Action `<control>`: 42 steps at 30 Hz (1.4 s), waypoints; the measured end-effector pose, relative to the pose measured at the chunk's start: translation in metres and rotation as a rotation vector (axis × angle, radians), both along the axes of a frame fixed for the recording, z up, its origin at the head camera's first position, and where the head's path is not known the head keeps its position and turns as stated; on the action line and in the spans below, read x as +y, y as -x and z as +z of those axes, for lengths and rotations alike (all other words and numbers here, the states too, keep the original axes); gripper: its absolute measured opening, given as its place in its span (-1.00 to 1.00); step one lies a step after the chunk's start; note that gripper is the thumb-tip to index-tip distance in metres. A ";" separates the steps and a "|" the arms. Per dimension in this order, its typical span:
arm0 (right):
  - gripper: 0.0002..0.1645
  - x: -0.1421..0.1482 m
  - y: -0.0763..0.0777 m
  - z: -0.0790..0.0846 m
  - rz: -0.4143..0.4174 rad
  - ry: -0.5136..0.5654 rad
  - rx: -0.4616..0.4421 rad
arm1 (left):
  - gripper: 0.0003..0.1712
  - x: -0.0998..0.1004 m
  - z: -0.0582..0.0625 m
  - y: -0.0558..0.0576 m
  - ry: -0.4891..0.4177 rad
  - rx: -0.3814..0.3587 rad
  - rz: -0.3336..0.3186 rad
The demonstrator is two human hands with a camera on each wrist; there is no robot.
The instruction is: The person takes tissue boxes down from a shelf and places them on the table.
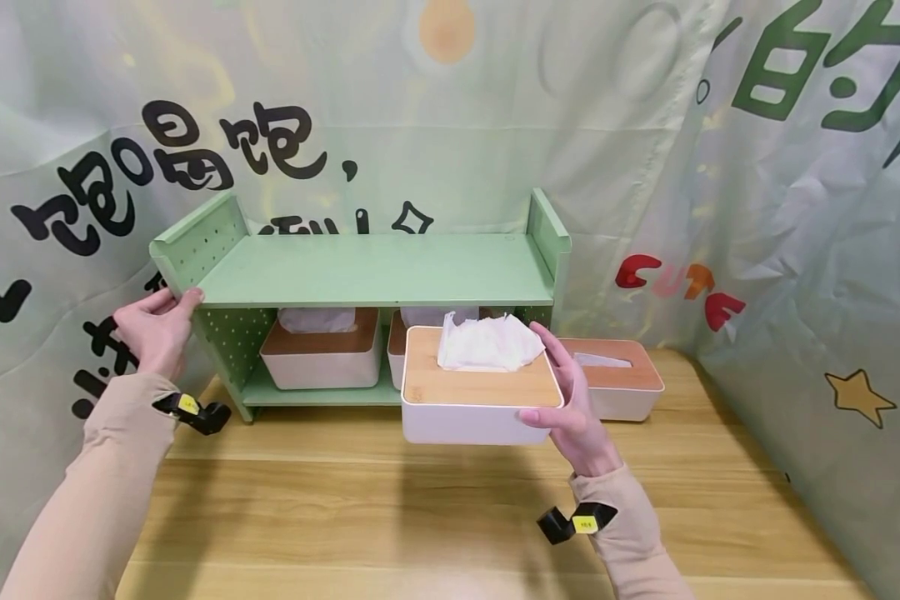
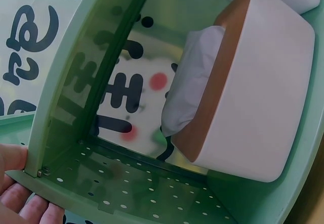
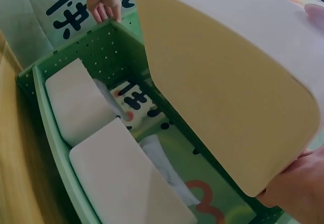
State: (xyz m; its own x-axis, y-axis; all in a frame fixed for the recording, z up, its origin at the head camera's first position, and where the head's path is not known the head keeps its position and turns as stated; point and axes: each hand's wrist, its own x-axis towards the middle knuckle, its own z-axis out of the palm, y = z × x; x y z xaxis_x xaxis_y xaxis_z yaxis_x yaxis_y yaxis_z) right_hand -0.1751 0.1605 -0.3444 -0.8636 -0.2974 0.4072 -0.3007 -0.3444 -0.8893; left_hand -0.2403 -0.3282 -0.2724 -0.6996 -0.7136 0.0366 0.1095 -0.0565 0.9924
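Note:
My left hand (image 1: 153, 333) grips the left side of a green two-level shelf (image 1: 375, 267) at the height of its upper board, thumb and fingers on either side of the edge. In my right hand (image 1: 576, 417) is a white tissue box (image 1: 465, 423) with a wooden lid and a tissue sticking out. I hold it by its right side, raised in front of the shelf; its pale underside shows in the right wrist view. On the lower level stand a left tissue box (image 1: 318, 371) and a second tissue box (image 1: 395, 367), the latter mostly hidden behind the held one.
Another tissue box (image 1: 626, 400) stands on the wooden table (image 1: 292, 492) just right of the shelf, partly behind my right hand. A printed cloth (image 1: 450, 158) hangs behind the shelf and along both sides. The shelf's upper board has raised perforated ends.

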 end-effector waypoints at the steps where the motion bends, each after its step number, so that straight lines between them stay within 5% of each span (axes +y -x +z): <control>1: 0.22 0.000 0.000 -0.002 -0.006 -0.002 0.000 | -0.43 0.000 0.000 0.000 0.000 0.001 0.000; 42: 0.28 0.034 -0.003 -0.057 0.008 -0.004 0.078 | -0.44 0.000 -0.001 0.000 0.035 -0.012 0.000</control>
State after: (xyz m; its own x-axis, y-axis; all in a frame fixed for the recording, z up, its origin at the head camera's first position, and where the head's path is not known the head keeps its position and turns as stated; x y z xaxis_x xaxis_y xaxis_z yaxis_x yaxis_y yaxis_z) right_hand -0.1719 0.1945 -0.4012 -0.8268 -0.3058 0.4721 -0.3665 -0.3438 -0.8646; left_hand -0.2401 -0.3279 -0.2735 -0.7003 -0.7119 0.0529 0.0977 -0.0222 0.9950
